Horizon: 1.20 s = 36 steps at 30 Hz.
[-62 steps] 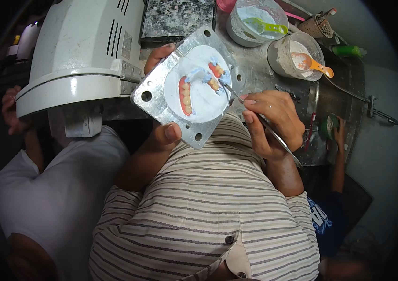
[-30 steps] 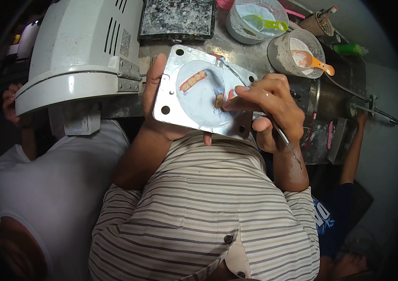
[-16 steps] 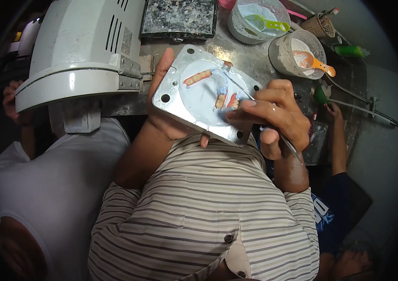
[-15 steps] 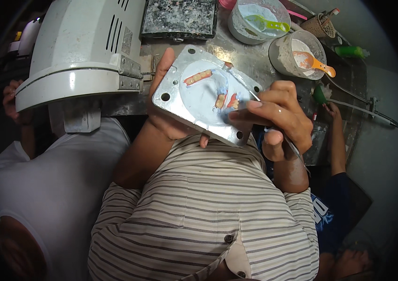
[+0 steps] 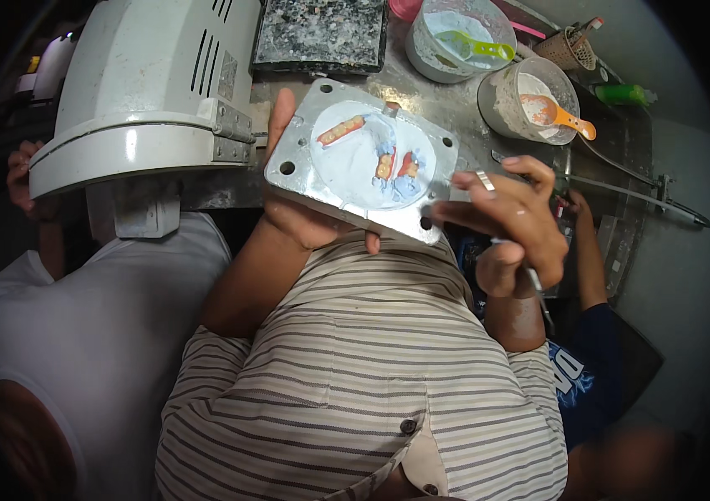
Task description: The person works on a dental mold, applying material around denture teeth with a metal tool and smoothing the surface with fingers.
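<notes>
My left hand (image 5: 303, 224) grips a metal dental flask (image 5: 318, 189) from below and its left side, thumb up along the edge. The flask has holes at its corners and is filled with pale plaster (image 5: 346, 169). Set in the plaster are a row of denture teeth in reddish wax (image 5: 341, 131) and two shorter tooth pieces (image 5: 386, 164), with bluish crumbs around them. Just off the flask's right corner, my right hand (image 5: 522, 219) is closed on a slim metal hand tool (image 5: 535, 282). Fingers partly hide the tool, and its working tip is unclear.
A pale machine housing (image 5: 142, 108) stands at left, with a person in white (image 5: 104, 317) beside it. Behind the flask is a speckled slab (image 5: 320, 37). Powder tubs with a green scoop (image 5: 488, 48) and orange scoop (image 5: 568, 121) stand back right. Another person's arm (image 5: 593, 250) reaches in at right.
My right hand and the tool have drawn back to the right, off the plaster. The flask has shifted slightly left. The co-worker's arm at right has moved, and the green thing near it no longer shows.
</notes>
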{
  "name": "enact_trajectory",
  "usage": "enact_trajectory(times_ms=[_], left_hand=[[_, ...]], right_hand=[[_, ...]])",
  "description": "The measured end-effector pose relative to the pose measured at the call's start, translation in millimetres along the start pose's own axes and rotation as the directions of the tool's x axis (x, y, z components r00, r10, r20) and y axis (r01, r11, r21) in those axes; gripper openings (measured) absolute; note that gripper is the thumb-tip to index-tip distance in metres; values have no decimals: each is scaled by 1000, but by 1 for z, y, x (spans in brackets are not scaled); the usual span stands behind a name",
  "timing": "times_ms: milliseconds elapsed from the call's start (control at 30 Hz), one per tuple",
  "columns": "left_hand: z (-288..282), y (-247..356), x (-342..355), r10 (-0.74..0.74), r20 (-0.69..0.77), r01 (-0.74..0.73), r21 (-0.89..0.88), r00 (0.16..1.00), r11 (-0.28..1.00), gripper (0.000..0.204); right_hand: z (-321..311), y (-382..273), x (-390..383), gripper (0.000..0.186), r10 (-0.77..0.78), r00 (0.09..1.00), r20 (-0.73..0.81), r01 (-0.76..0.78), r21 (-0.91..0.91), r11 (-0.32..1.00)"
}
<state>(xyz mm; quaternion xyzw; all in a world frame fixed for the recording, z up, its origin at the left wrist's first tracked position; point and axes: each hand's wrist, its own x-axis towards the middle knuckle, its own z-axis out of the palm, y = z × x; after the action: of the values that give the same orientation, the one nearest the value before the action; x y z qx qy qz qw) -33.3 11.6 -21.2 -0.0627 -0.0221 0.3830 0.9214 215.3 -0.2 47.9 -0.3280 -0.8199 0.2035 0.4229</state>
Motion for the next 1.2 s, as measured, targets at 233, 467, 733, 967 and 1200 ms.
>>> enact_trajectory(times_ms=[233,467,733,967,1200], left_hand=[[7,-16,-5,288,79,-296,128,954,946,102],[28,-23,4,402,75,-379,525,913,762,114],[26,-24,3,422,95,-393,589,901,706,114],[22,-24,5,452,110,-424,589,885,687,114],[19,-22,-1,369,83,-362,478,926,800,114]], right_hand=[[14,7,-3,53,45,990,-130,-55,-71,996],[19,9,4,51,134,978,-158,-138,-18,990],[24,7,12,47,92,993,-76,-101,-128,987],[27,-1,12,46,123,990,-74,-133,-144,981],[26,4,16,54,174,964,-201,-175,16,985]])
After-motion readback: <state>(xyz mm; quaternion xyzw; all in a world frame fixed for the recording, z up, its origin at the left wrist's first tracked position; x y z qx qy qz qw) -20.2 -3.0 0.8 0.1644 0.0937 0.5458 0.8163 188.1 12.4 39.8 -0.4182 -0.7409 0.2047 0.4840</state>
